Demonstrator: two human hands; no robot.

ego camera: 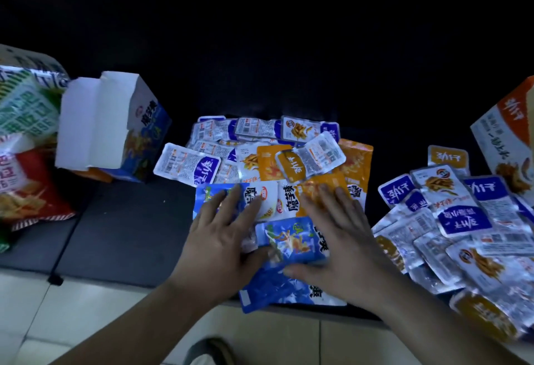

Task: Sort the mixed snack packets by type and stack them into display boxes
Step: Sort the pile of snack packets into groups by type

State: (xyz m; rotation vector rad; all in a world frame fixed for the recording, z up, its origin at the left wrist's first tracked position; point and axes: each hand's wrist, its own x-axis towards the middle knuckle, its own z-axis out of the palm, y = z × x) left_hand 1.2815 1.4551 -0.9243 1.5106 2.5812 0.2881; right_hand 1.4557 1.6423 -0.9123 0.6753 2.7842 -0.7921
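Both hands are down flat, lower centre of frame. Left hand point(222, 234): fingers straight & spread wide, tips resting on a blue-and-white packet point(213, 197) and the white packet point(267, 201) next to it. Right hand point(338, 237): same, fingers fanned out and pressing on an orange packet point(320, 187). No fingers curled round anything, palms down, both wide.

Between the two hands lies a blue packet point(291, 242), w/ a thumb touching its lower part from each side. Just below it, toward the bottom of frame, is a second blue packet point(265, 292), blurred, poking over the near edge of the dark desk point(124, 220).

Above the hands, mid-frame, sits the central pile point(260, 139): small packets, purple-and-silver mixed w/ orange, overlapping every which way, not sorted. At right, mid to lower right, the right pile point(450, 220) has the same purple, silver & orange types heaped together, w/ a strip of bare desk between the two piles.

Boxes: at upper left a blue-and-white display box point(115, 122) is tipped over at an angle, flaps open, white inner card showing; contents can't be seen. At the right edge an orange display box point(508, 133) is partly cut off by the frame, its lower corner touching the right pile.

At far left are big snack bags, a green-and-white bag point(26, 104) above and a red bag point(31, 188) below, both just beside the blue-and-white box. A pale tiled floor point(72, 321) runs along the bottom, under the forearms.
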